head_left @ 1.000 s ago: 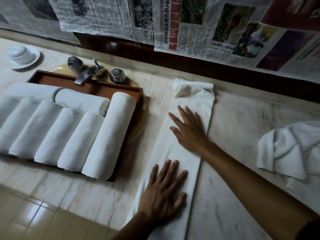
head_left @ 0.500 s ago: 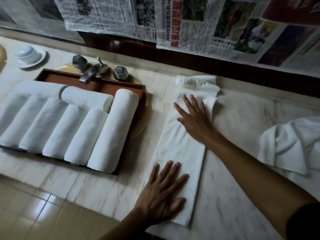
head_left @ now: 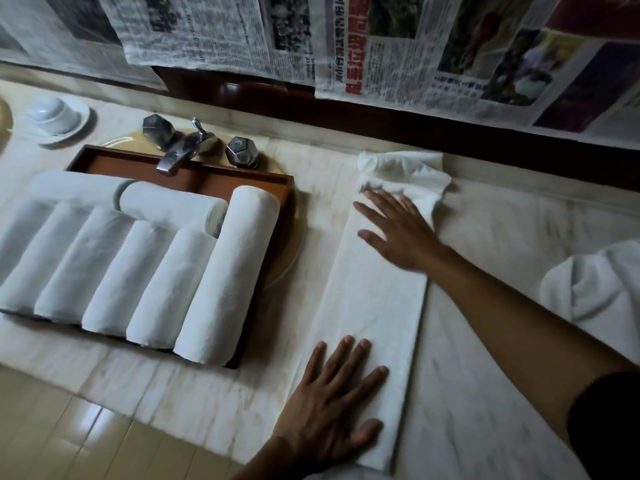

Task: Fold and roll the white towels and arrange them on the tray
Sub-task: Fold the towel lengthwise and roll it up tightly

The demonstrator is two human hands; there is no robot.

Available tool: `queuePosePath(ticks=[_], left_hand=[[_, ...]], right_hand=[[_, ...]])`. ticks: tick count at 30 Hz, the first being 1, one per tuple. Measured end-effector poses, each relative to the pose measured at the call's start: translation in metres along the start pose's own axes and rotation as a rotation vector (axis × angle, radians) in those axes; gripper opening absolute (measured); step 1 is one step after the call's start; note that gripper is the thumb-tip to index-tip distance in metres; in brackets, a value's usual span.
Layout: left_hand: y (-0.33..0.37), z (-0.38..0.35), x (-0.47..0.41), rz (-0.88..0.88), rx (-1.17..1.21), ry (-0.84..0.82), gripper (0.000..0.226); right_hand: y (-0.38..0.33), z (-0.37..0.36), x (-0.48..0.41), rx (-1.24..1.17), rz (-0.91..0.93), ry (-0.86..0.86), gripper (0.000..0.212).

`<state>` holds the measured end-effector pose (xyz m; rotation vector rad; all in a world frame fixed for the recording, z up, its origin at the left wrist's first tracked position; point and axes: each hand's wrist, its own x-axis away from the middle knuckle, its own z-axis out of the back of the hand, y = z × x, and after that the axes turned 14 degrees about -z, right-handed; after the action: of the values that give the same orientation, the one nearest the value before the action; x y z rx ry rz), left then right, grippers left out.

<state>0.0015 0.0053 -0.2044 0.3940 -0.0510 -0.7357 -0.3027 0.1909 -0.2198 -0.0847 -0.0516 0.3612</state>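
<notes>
**Position of the work.** The folded towel (head_left: 379, 306) lies on the counter (head_left: 502, 375) as a narrow strip. Its long axis runs from the near counter edge straight away toward the wall. Both hands rest on this axis, one toward each end.

**Left hand** (head_left: 329, 403). It lies flat on the near end with the fingers straight and spread. It presses down and grasps nothing. The near short edge lies at the wrist side of this hand.

**Right hand** (head_left: 401, 233). It lies flat on the far part with the fingers straight, and it grips nothing. Directly beyond its fingertips the far end is bunched and wrinkled.

**Coming move (judgement).** A roll must travel along the long axis. The right hand is nearer the bunched end and is best placed to flatten it first. The left hand is nearer the neat end, so that end is the likelier place to start the roll.

**Destination.** The tray (head_left: 207, 174) lies to the left of both sets of fingers and holds the rolled towels (head_left: 228, 271). A loose towel (head_left: 595, 289) lies to the right, well apart from the fingers.
</notes>
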Motion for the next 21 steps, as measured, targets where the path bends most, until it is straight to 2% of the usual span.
queuePosePath(ticks=[7, 10, 13, 16, 18, 21], left_hand=[[-0.005, 0.001, -0.002, 0.035, 0.007, -0.084, 0.071], [-0.005, 0.0, -0.001, 0.042, -0.002, -0.106, 0.071], [-0.007, -0.002, -0.002, 0.057, -0.017, -0.114, 0.072], [-0.007, -0.006, -0.003, 0.039, -0.029, -0.113, 0.072], [-0.008, -0.006, -0.003, 0.036, -0.038, -0.123, 0.072], [-0.009, -0.008, -0.001, 0.036, -0.076, -0.172, 0.07]], right_hand=[[-0.001, -0.002, -0.026, -0.018, -0.191, 0.031, 0.068], [-0.017, -0.006, 0.002, -0.169, -0.302, 0.064, 0.06], [-0.034, -0.013, 0.082, -0.389, -0.435, 0.165, 0.056], [-0.059, -0.017, 0.197, -0.476, -0.605, 0.32, 0.052], [-0.087, -0.024, 0.269, -0.425, -0.686, 0.319, 0.054], [-0.13, -0.037, 0.345, -0.266, -0.671, 0.233, 0.063]])
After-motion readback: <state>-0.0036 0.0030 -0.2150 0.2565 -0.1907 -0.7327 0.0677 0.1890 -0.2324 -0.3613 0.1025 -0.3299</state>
